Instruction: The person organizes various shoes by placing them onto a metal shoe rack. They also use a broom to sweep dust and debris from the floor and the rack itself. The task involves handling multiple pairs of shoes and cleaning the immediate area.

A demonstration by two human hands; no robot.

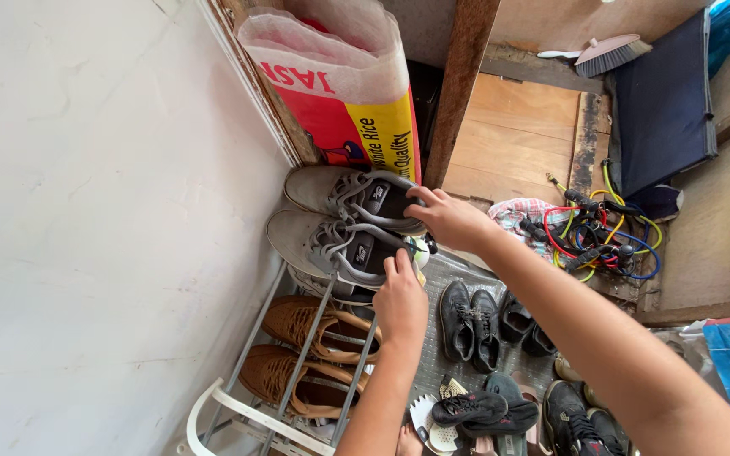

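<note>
Grey sneakers, a pair, sit side by side on the top tier of a white metal shoe rack [251, 415] against the pale wall, and both hands are on them. As far as the picture shows, the pair is already up on the rack with heels lined up, and what seems left is only the final seating of each shoe. Furthest left, below the nearer grey sneaker [331, 247], a pair of tan woven shoes [302, 350] fills the lower tier. The left hand [400, 302] rests its fingertips [402, 262] on the heel end of that nearer sneaker, fingers mostly extended and pressing rather than wrapped around it. Just beyond, the farther grey sneaker [344, 196] lies beside a red and yellow rice sack [356, 101]. The right hand [449, 219] curls its fingers over this shoe's heel collar in a loose grasp. To the right of both hands, small black shoes [471, 325] stand on a grey mat, and farther right lies a tangle of coloured resistance bands [606, 232].
</note>
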